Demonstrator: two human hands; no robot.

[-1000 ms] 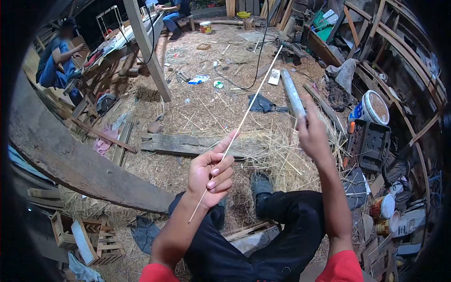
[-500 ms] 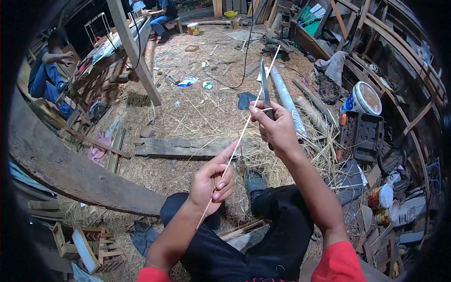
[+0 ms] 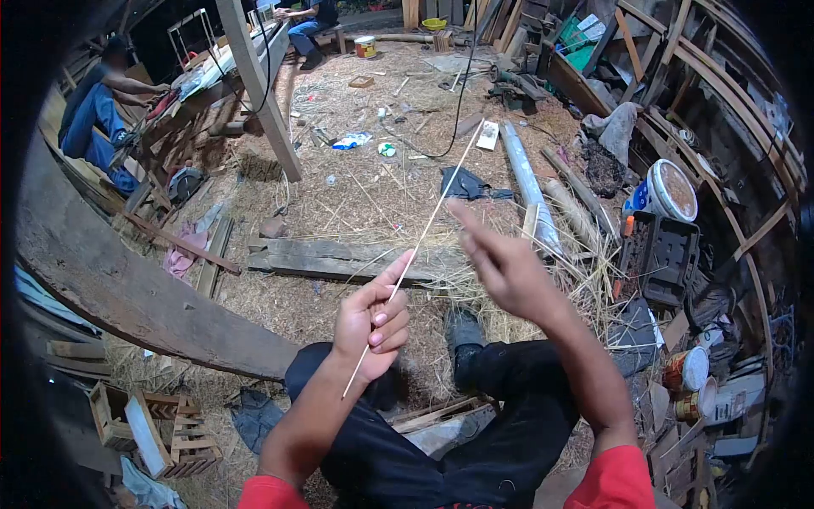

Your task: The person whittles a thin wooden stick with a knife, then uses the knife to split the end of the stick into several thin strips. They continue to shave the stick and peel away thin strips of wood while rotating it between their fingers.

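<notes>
My left hand [image 3: 373, 327] is closed around the lower part of a thin bamboo strip [image 3: 437, 208], its index finger stretched along it. The pale strip slants up and away to the right, its near end lying over my wrist. To the right of the strip, my right hand [image 3: 509, 271] is raised with its fingers stretched out and slightly blurred, nothing visible in them. Its fingertips are close beside the strip's middle. Below both hands are my knees in dark trousers and a dark boot [image 3: 465, 331].
A thick timber beam [image 3: 339, 261] lies ahead on the shavings-covered floor, with loose straw [image 3: 585, 297] at its right. A curved plank [image 3: 153, 297] crosses on the left. At right stand a white bucket [image 3: 674, 191] and black tool case [image 3: 661, 254]. Another person [image 3: 97, 119] sits at far left.
The knife that was in my right hand is no longer visible, and that hand's fingers have straightened. My right hand has come down a little. The left hand still grips the strip.
</notes>
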